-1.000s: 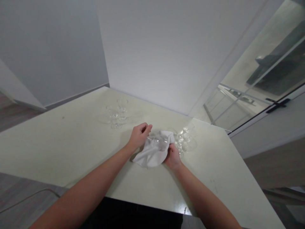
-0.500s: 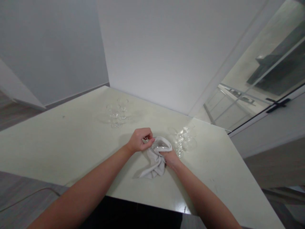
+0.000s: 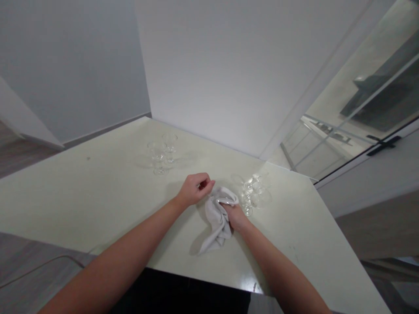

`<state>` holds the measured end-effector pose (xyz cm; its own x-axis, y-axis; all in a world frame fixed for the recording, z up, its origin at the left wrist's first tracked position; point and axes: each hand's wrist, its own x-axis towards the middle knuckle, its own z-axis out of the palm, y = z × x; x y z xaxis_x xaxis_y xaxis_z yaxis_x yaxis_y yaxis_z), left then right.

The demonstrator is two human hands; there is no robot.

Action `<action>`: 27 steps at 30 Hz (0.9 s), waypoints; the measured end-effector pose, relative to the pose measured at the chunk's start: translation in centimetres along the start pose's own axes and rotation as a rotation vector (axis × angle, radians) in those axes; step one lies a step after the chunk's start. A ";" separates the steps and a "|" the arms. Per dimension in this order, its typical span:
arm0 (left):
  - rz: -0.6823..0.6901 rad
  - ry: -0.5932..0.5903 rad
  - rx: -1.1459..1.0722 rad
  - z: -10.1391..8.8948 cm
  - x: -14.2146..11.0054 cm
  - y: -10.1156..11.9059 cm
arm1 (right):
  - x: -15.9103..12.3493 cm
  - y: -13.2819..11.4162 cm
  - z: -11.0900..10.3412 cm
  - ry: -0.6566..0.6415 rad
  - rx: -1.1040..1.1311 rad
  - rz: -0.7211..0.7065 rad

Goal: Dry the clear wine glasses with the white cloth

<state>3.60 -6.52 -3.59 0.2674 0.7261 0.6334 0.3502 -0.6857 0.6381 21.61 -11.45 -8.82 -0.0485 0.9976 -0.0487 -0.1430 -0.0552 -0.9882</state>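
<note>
My left hand (image 3: 195, 188) is closed in a pinch around the narrow end of a clear wine glass, mostly hidden by the fingers. The glass's bowl (image 3: 225, 201) points right, tilted on its side above the table. A light grey cloth (image 3: 216, 218) wraps the bowl, and its loose end hangs down towards me. My right hand (image 3: 236, 216) grips the cloth against the bowl from the right side; its fingers are largely covered by the fabric.
Two clear stemmed glasses (image 3: 159, 155) stand at the back left of the white table (image 3: 108, 187). More stemmed glasses (image 3: 254, 194) are grouped close beyond my right hand. A wall (image 3: 209, 78) borders the back edge; a glass-paned door (image 3: 327, 144) is at the right.
The cloth has shifted round the bowl, and its hanging end has swung lower. My right hand has turned slightly with it; my left hand keeps its pinch nearly in place.
</note>
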 end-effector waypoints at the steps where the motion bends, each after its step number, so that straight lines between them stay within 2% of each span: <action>1: -0.014 0.003 0.003 0.0 0.0 0.0 | -0.1 -0.1 -0.1 -0.034 -0.009 -0.010; 4: -0.023 -0.010 -0.019 0.0 0.1 0.1 | -0.4 -0.3 -0.3 -0.104 -0.048 -0.040; 7: -0.027 -0.020 -0.050 -0.1 0.1 0.2 | -0.4 0.0 -0.4 -0.019 -0.033 -0.032; 9: -0.054 -0.011 -0.058 0.0 0.2 0.2 | -0.2 0.2 -0.3 0.058 0.055 0.053; 12: -0.128 -0.004 -0.043 0.3 0.4 0.0 | 0.0 0.2 0.1 0.094 0.138 0.137; 17: -0.180 -0.057 -0.015 0.7 0.4 -0.4 | -0.1 0.0 0.1 0.079 0.027 0.042; 20: -0.134 -0.097 -0.009 0.7 0.3 -0.6 | -0.3 0.2 -0.5 0.023 -0.024 0.006; 23: -0.042 -0.123 -0.022 0.3 0.0 -0.5 | -0.5 0.3 -1.1 -0.068 -0.058 -0.091; 27: 0.210 -0.101 -0.005 -0.2 -0.5 0.0 | -0.4 0.0 -1.2 -0.127 -0.153 -0.209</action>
<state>3.25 -6.86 -3.80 0.4226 0.5684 0.7059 0.2730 -0.8225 0.4989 22.81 -11.78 -8.97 -0.1582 0.9732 0.1669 -0.0126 0.1671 -0.9859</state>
